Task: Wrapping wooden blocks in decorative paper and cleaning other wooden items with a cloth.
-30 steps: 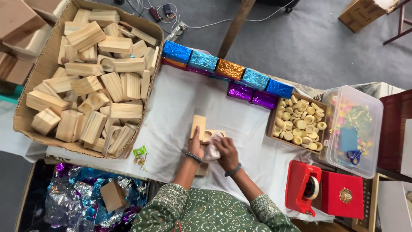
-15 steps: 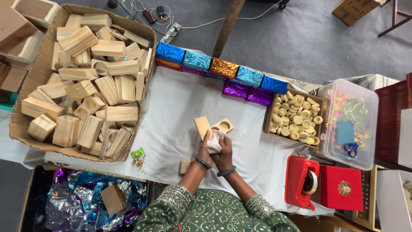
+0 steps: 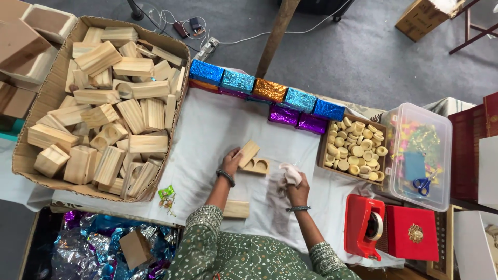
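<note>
My left hand (image 3: 231,160) grips a plain wooden lid piece (image 3: 248,153) that leans on a wooden block with round holes (image 3: 257,166) on the white cloth. My right hand (image 3: 296,191) is closed around a crumpled pale rag (image 3: 290,173), just right of that block. Another wooden block (image 3: 236,209) lies beside my left forearm.
A big cardboard box of wooden blocks (image 3: 106,111) fills the left. Foil-wrapped boxes (image 3: 262,91) line the far edge. A tray of pale round discs (image 3: 356,146), a clear plastic bin with scissors (image 3: 421,155), a red tape dispenser (image 3: 367,227) and a red box (image 3: 412,233) stand right. Foil sheets (image 3: 91,246) lie below.
My hands, held together over the blocks a moment ago, have parted: the left went onto the lid piece, the right drew back to the right with the rag.
</note>
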